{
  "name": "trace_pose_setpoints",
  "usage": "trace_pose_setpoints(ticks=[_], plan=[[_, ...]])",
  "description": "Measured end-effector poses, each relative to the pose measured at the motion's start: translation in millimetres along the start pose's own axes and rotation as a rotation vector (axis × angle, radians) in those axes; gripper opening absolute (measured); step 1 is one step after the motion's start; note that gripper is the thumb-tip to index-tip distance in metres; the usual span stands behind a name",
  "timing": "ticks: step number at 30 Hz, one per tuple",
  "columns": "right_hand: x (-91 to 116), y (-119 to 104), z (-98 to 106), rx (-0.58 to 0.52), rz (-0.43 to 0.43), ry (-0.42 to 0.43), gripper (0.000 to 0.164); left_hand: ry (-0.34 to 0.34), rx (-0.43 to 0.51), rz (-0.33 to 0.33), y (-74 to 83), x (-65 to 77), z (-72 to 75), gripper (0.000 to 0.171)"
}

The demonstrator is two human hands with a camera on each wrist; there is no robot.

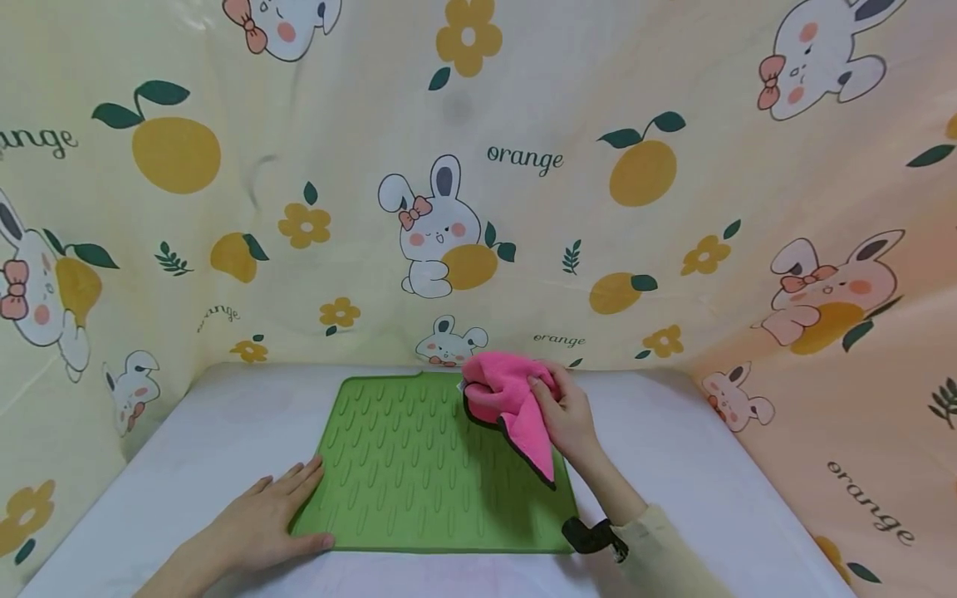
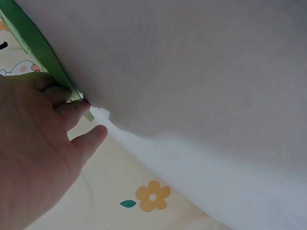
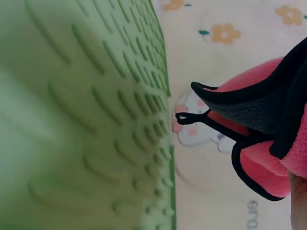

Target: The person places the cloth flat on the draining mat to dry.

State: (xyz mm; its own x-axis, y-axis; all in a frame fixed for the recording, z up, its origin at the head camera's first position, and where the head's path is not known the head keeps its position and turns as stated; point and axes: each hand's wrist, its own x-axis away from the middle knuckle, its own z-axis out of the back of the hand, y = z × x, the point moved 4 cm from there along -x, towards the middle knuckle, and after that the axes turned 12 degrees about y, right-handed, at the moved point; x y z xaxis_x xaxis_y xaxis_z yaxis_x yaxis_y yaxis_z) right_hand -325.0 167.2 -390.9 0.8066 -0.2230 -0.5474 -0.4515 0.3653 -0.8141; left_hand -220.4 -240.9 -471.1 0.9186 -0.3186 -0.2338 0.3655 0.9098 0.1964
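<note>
My right hand point(image 1: 571, 419) grips a bunched pink cloth point(image 1: 508, 390) with dark edging, its thumb lying across the fabric. One pointed corner hangs down over the right side of a green ridged mat point(image 1: 419, 465). In the right wrist view the cloth point(image 3: 268, 165) shows a dark grey underside and a small black hanging loop, held above the ridges. At the mat's near left edge rests my left hand point(image 1: 262, 515), fingers extended and spread, with fingertips and thumb on the border. The left wrist view shows its fingers along the mat's thin green edge point(image 2: 41, 45).
A white-covered table point(image 1: 202, 448) lies under the mat. Behind it and along both sides rises a cream curtain point(image 1: 523, 249) printed with rabbits, oranges and flowers. A black band point(image 1: 594, 536) circles my right wrist at the sleeve.
</note>
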Motion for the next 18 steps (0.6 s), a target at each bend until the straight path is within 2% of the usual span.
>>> trace_pose_setpoints(ticks=[8, 15, 18], plan=[[15, 5, -29, -0.008, -0.001, -0.069, 0.024, -0.012, 0.009, 0.003, -0.1, -1.2, -0.9, 0.107], [26, 10, -46, 0.039, 0.105, -0.215, 0.022, -0.030, 0.009, 0.008, -1.3, -2.4, -1.9, 0.107], [30, 12, -51, 0.088, 0.100, -0.292, 0.023, -0.030, 0.011, 0.011, -0.9, -1.6, -0.8, 0.107]])
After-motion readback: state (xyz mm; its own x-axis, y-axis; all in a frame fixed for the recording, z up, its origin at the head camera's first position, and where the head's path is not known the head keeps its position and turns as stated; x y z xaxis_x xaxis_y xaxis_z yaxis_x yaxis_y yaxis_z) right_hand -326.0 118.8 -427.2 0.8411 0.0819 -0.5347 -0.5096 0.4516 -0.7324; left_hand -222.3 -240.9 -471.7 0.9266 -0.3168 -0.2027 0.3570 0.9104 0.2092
